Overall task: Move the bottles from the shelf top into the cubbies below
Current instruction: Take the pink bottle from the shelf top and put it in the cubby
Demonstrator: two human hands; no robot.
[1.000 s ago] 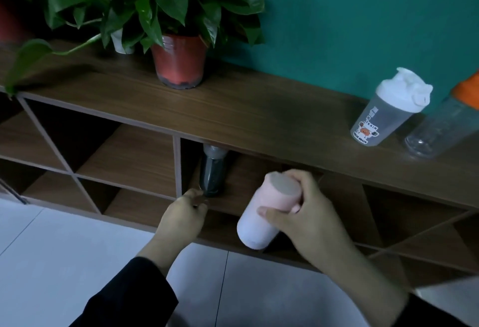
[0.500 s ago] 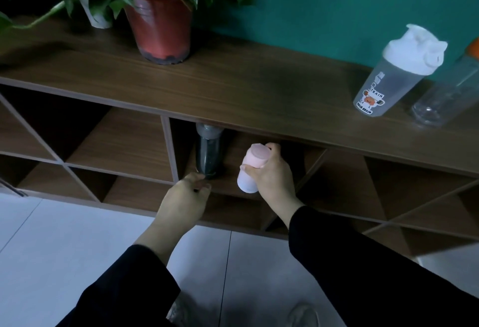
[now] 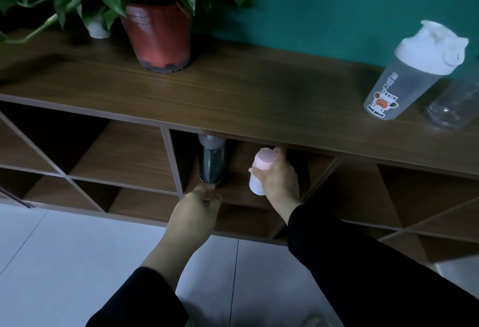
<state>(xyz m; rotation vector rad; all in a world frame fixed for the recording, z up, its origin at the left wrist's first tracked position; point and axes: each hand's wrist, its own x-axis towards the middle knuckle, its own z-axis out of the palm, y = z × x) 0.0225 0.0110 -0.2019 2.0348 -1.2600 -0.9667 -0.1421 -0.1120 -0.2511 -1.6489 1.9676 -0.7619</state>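
Observation:
My right hand (image 3: 278,179) grips a small pink bottle (image 3: 260,171), held upright inside the middle cubby under the wooden shelf top (image 3: 233,98). A dark bottle (image 3: 211,162) stands in the same cubby just to its left, its cap partly hidden by the shelf edge. My left hand (image 3: 194,210) rests at the cubby's front edge below the dark bottle, fingers loosely apart and holding nothing. On the shelf top at the right stand a grey shaker bottle with a white lid (image 3: 412,72) and a clear bottle (image 3: 453,103) cut off by the frame edge.
A red plant pot (image 3: 158,36) with green leaves and a small white pot (image 3: 97,30) stand on the shelf top at the left. Open cubbies with slanted dividers (image 3: 51,160) run left and right. White tiled floor (image 3: 64,262) lies below; a teal wall is behind.
My right hand has carried the pink bottle from in front of the shelf into the middle cubby, beside the dark bottle. My left hand has stayed at the cubby's edge.

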